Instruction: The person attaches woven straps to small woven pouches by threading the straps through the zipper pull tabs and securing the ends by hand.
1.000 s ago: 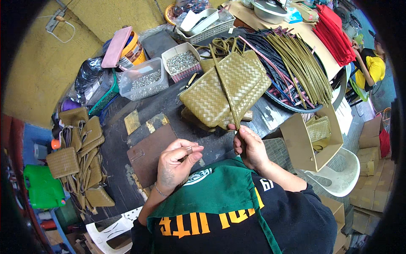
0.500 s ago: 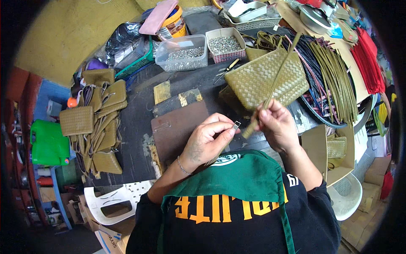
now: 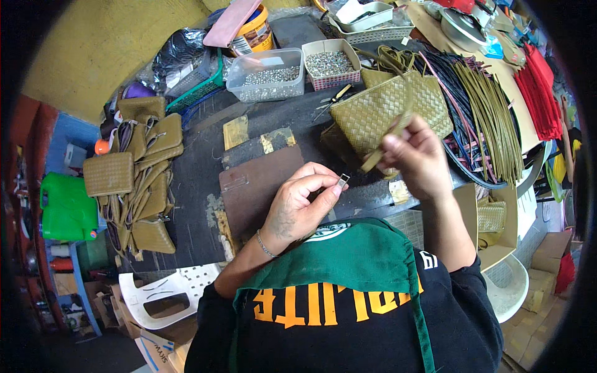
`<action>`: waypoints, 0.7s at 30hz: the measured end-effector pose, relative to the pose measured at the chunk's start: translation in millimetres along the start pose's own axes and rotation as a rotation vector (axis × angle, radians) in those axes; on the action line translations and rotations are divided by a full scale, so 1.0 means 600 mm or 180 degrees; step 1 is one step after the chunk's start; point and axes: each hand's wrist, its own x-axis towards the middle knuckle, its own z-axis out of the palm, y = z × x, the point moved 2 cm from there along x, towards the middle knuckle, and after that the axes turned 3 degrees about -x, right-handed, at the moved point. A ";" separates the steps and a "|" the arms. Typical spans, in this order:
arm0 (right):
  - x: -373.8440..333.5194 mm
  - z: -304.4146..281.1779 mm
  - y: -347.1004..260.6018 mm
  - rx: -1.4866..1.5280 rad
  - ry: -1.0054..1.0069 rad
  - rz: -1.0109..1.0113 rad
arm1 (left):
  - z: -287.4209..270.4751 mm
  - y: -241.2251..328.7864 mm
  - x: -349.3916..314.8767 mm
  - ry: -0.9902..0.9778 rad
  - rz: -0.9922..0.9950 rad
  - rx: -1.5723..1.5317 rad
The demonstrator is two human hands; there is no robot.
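Observation:
Between the thumb and fingers of my left hand (image 3: pixel 305 200) is a small silver rectangular metal buckle (image 3: pixel 342 180), held just above my apron. My right hand (image 3: pixel 415 155) pinches an olive strap (image 3: pixel 373 160), whose end points down toward the buckle without touching it. The strap's upper part is smeared by motion in front of an olive woven pouch (image 3: pixel 364 115) on the table. Under and beyond my left hand lies a flat brown board (image 3: pixel 255 183).
Olive woven pouches (image 3: pixel 109 174) are heaped at the left. A clear tub (image 3: pixel 264 93) and a small basket (image 3: pixel 329 81) of metal bits stand at the back, near pliers (image 3: pixel 339 94). Olive strips (image 3: pixel 491 118) lie at the right beside an open carton (image 3: pixel 497 242).
My right hand has moved up and slightly right, drawing the strap end away from the buckle. The strap's upper part has swung left and down. My left hand has shifted slightly.

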 end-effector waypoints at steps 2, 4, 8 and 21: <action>0.001 -0.017 -0.019 0.0386 0.0231 -0.0290 | -0.001 0.000 -0.002 -0.0024 -0.0042 -0.0023; -0.002 -0.027 -0.021 0.0322 0.0221 -0.0285 | 0.000 0.002 -0.004 -0.0027 -0.0121 -0.0074; -0.009 -0.018 -0.013 0.0178 0.0255 -0.0123 | 0.003 -0.001 -0.002 -0.0041 -0.0045 -0.0049; -0.019 0.046 0.017 0.0010 -0.0372 -0.0038 | 0.003 0.012 -0.005 -0.0001 -0.0101 0.0020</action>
